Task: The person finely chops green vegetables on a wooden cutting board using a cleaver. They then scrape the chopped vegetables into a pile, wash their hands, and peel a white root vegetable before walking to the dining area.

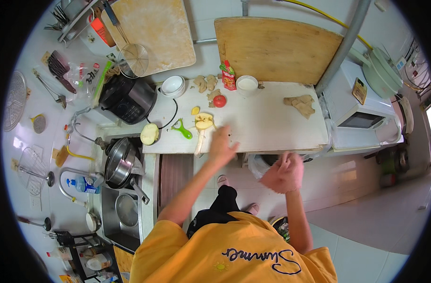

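My left hand (222, 145) hovers at the front edge of the white counter (261, 123), holding nothing, its fingers apart. To its left lies a cut yellow apple (204, 122), with a pale, elongated thing (200, 141) reaching from it to the edge. Further left are a green peeler (183, 129) and a pale, peeled round piece of produce (150, 134). A small yellow piece (195, 110) sits behind the apple. My right hand (289, 161), blurred, is shut on a pink cloth (277, 178) in front of the counter; the cloth hides part of it.
Along the back stand a tomato (219, 101), ginger (200, 84), a red pouch (228, 77) and white bowls (173, 86). More ginger (302, 105) lies right, before the microwave (357, 106). Left are an electric cooker (128, 99) and a sink (109, 215) with pans (120, 166).
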Demonstrator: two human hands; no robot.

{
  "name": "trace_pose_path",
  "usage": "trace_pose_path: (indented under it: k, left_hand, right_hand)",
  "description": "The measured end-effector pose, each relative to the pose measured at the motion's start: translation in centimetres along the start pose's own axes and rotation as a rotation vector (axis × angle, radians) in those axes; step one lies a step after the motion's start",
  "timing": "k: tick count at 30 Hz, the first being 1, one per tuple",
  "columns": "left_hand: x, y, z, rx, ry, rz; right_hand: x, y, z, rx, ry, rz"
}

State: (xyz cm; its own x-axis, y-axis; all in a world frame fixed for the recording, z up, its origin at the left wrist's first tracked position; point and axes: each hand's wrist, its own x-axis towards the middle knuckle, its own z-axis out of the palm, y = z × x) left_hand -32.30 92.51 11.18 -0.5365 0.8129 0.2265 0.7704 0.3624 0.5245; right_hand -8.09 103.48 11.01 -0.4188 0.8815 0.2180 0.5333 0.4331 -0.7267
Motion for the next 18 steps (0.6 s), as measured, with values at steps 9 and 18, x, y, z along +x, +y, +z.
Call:
trace_pose_path:
  k: [9, 18]
  left_hand:
    - [9.1, -12.4, -1.4, 0.339, -0.261, -0.385]
    - [10.7, -14.9, 0.0, 0.143, -0.249, -0.323]
  right_hand:
    - [12.3, 3.1, 8.6, -0.473, -0.087, 0.272]
    - [7.7, 4.2, 19.4, -0.626, -0.040, 0.085]
